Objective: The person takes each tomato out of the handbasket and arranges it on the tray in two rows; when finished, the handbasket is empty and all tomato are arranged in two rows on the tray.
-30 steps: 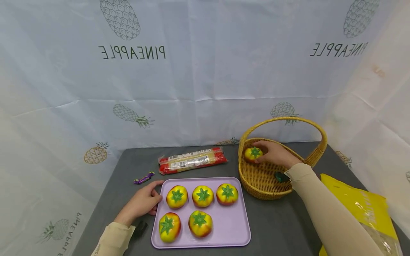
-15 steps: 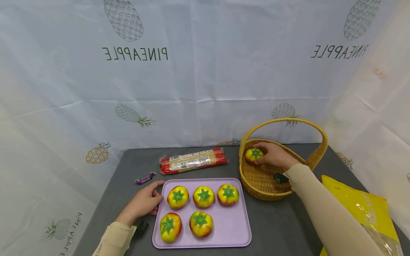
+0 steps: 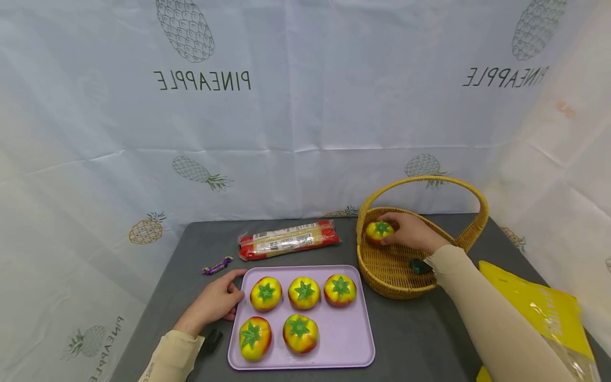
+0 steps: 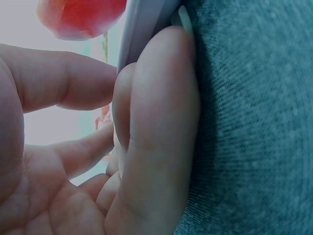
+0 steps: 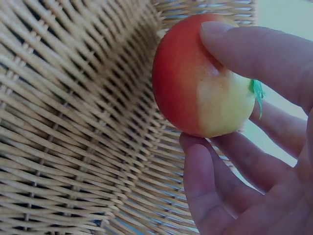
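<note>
In the head view my right hand (image 3: 411, 231) reaches into the wicker basket (image 3: 389, 292) and holds an artificial persimmon (image 3: 380, 231) at its far left side. The right wrist view shows thumb and fingers around this red and yellow persimmon (image 5: 195, 83), close over the woven wall. My left hand (image 3: 215, 298) pinches the left rim of the lilac tray (image 3: 343, 339); in the left wrist view its thumb meets the rim and other fingers lie against the edge and underside. Several similar persimmons with green star-shaped leaves, such as the front-left persimmon (image 3: 255, 339), sit on the tray in two rows.
Behind the tray lies a red and clear plastic packet (image 3: 288, 240). A small purple-wrapped candy (image 3: 217, 266) is left of it. A yellow bag (image 3: 534, 307) lies at the right under my right forearm. The basket's tall handle (image 3: 425, 178) arches over my right hand.
</note>
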`<action>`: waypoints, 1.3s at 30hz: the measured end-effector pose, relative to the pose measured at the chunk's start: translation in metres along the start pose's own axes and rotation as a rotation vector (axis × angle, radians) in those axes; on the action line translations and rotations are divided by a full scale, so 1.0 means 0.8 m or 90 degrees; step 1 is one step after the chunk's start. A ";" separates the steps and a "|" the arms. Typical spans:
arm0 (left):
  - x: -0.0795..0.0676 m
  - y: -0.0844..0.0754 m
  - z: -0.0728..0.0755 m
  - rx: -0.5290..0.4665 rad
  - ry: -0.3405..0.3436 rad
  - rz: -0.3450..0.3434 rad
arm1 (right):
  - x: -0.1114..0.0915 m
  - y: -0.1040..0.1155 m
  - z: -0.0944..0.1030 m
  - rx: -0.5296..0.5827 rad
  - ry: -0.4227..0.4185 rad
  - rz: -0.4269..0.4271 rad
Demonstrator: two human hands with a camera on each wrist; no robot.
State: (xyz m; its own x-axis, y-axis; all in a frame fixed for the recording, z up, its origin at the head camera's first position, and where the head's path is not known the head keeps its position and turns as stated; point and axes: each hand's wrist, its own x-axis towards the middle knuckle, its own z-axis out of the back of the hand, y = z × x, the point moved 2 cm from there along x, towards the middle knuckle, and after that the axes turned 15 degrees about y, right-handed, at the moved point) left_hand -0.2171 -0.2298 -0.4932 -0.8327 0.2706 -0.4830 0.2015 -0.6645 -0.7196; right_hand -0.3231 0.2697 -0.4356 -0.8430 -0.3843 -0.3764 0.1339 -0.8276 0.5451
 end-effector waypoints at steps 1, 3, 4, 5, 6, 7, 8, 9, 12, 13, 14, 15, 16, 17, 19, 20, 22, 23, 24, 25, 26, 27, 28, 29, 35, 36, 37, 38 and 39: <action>0.000 0.000 0.000 0.000 -0.001 0.001 | -0.002 0.002 0.000 -0.001 -0.003 0.001; 0.000 0.001 -0.001 0.002 -0.003 0.001 | -0.009 0.005 0.001 -0.005 -0.009 0.003; 0.000 0.001 -0.001 0.003 -0.004 0.001 | -0.013 0.007 0.001 -0.007 -0.010 0.003; 0.001 0.001 -0.002 0.005 -0.003 0.000 | -0.018 0.010 0.001 -0.009 -0.012 0.004; 0.002 0.001 -0.003 0.005 -0.003 0.000 | -0.024 0.012 0.001 -0.013 -0.015 0.006; 0.003 0.001 -0.003 0.006 -0.003 0.000 | -0.029 0.013 0.001 -0.018 -0.019 0.005; 0.003 0.001 -0.004 0.005 -0.003 0.001 | -0.034 0.016 0.000 -0.025 -0.022 0.008; 0.004 0.001 -0.004 0.005 -0.002 0.003 | -0.040 0.020 0.000 -0.031 -0.025 0.011; 0.004 0.002 -0.004 0.000 -0.006 0.008 | -0.056 0.032 -0.002 -0.046 -0.039 0.022; 0.003 0.002 -0.004 0.002 -0.007 0.008 | -0.061 0.037 -0.003 -0.050 -0.043 0.025; 0.003 0.001 -0.004 0.001 -0.007 0.008 | -0.067 0.042 -0.005 -0.052 -0.047 0.029; 0.003 0.002 -0.003 0.001 -0.007 0.008 | -0.073 0.048 -0.007 -0.053 -0.051 0.034; 0.002 0.002 -0.003 0.000 -0.007 0.009 | -0.080 0.053 -0.010 -0.055 -0.056 0.037; 0.002 0.003 -0.003 0.000 -0.007 0.009 | -0.087 0.058 -0.012 -0.058 -0.060 0.042; 0.001 0.003 -0.003 0.003 -0.006 0.009 | -0.101 0.068 -0.019 -0.068 -0.072 0.055; 0.001 0.004 -0.003 0.000 -0.007 0.010 | -0.108 0.073 -0.023 -0.069 -0.078 0.063; 0.001 0.004 -0.003 0.003 -0.008 0.007 | -0.120 0.084 -0.031 -0.073 -0.091 0.078; 0.000 0.004 -0.003 0.004 -0.009 0.005 | -0.126 0.090 -0.035 -0.072 -0.097 0.085; 0.000 0.004 -0.003 0.004 -0.009 0.003 | -0.131 0.095 -0.039 -0.071 -0.102 0.094; 0.000 0.005 -0.004 0.004 -0.010 0.003 | -0.136 0.099 -0.045 -0.068 -0.106 0.101; 0.000 0.004 -0.004 0.003 -0.011 0.002 | -0.140 0.104 -0.050 -0.064 -0.107 0.107; 0.000 0.004 -0.004 0.002 -0.011 0.002 | -0.143 0.107 -0.056 -0.063 -0.107 0.113; 0.000 0.004 -0.004 0.001 -0.011 0.002 | -0.146 0.111 -0.063 -0.059 -0.104 0.119; 0.000 0.004 -0.004 0.001 -0.011 0.002 | -0.148 0.114 -0.070 -0.056 -0.101 0.124; 0.001 0.003 -0.003 0.004 -0.007 -0.007 | -0.153 0.125 -0.117 -0.042 -0.056 0.138; 0.001 0.004 -0.002 0.003 -0.007 -0.006 | -0.153 0.127 -0.124 -0.045 -0.048 0.138; 0.001 0.004 -0.002 0.003 -0.007 -0.006 | -0.153 0.128 -0.131 -0.048 -0.043 0.138; 0.001 0.004 -0.003 0.005 -0.006 -0.007 | -0.152 0.128 -0.137 -0.051 -0.039 0.137; 0.002 0.004 -0.003 0.006 -0.006 -0.006 | -0.152 0.129 -0.142 -0.054 -0.035 0.138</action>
State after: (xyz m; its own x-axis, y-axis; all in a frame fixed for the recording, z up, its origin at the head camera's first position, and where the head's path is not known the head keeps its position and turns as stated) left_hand -0.2166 -0.2297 -0.4972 -0.8392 0.2710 -0.4714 0.1887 -0.6679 -0.7199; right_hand -0.1473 0.1849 -0.4191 -0.8163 -0.5364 -0.2143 0.3567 -0.7600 0.5433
